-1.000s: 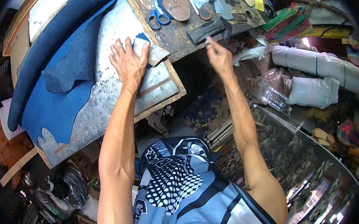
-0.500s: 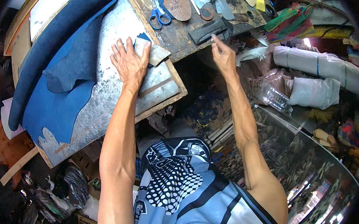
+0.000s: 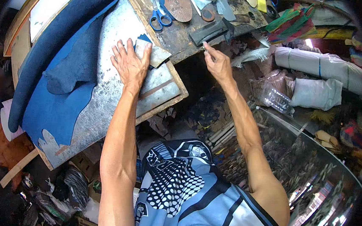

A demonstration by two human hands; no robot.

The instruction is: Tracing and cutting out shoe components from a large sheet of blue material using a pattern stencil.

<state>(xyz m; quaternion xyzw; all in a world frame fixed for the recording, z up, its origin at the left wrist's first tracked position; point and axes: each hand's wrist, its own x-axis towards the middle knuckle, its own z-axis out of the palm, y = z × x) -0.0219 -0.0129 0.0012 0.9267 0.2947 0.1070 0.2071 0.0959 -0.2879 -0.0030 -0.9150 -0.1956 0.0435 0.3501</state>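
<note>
My left hand (image 3: 130, 64) lies flat with fingers spread on a grey, paint-spotted board (image 3: 115, 35). Its thumb rests at a pale, flat card-like piece (image 3: 158, 56), with a scrap of blue material (image 3: 144, 38) showing at its upper edge. My right hand (image 3: 217, 64) hovers off the bench's front edge, thumb and fingers pinched together. A tiny light tip shows at the pinch, too small to name. Just beyond it lies a dark rectangular block (image 3: 207, 32). Blue leather-like sheets (image 3: 58, 107) are draped over the board to the left of my left hand.
Blue-handled scissors (image 3: 160, 20) and a brown sole-shaped pattern (image 3: 178, 6) lie on the wooden bench (image 3: 174, 38). A long blue roll (image 3: 32, 59) curves along the left. To the right are white wrapped bundles (image 3: 320, 66), a plastic bottle (image 3: 277, 99) and a glass-topped surface (image 3: 313, 166).
My right hand has moved left and slightly down, from beside the dark block to just in front of it. My left hand has stayed in place.
</note>
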